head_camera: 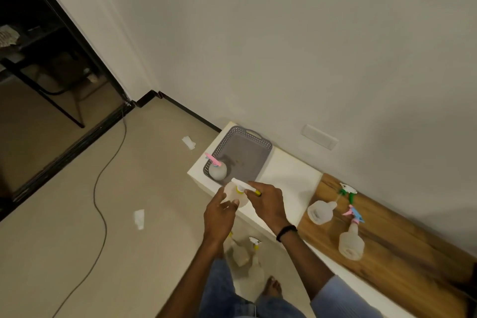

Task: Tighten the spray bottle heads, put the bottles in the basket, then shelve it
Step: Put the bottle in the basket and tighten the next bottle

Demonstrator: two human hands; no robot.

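Now the bottle [234, 196], translucent with a white head and yellow collar, is held over the near edge of the table [286, 178], just before the grey basket [247, 155]. The left hand [219, 212] wraps its body; the right hand [268, 204] pinches the head.
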